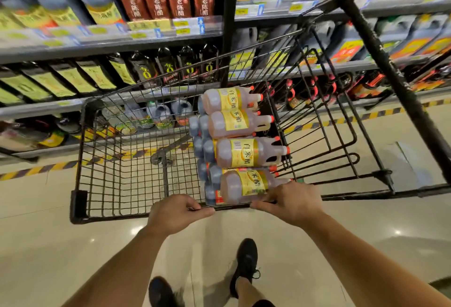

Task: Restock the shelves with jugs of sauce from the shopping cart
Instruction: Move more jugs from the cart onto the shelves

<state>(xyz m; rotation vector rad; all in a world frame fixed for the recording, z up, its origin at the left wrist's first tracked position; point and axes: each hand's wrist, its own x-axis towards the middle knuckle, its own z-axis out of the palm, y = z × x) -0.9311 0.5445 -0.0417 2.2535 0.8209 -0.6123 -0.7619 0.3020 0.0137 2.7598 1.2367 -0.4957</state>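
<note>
1. Head view: here's the black wire shopping cart (80,150), parked side-on to the metal store shelves (109,47) on a glossy tiled floor (48,245).
2. The left hand (177,214) curls round the cart's near rim, thumb outside the wire and fingers over it.
3. The right hand (292,203) clamps the same rim further right, just beside the nearest jug; whether it brushes that jug, I cannot tell.
4. And the load: translucent plastic jugs of amber sauce (249,151) with yellow labels and orange caps lie on their sides, stacked along the cart's right side, four on top and more beneath.
5. The shelves ahead carry rows of dark bottles (168,65) and other jugs, blurred in places.
6. Progress call: neither hand holds a jug, and the stack looks untouched. By my reckoning the restocking has barely begun, if at all, and every jug in view has yet to go up.
</note>
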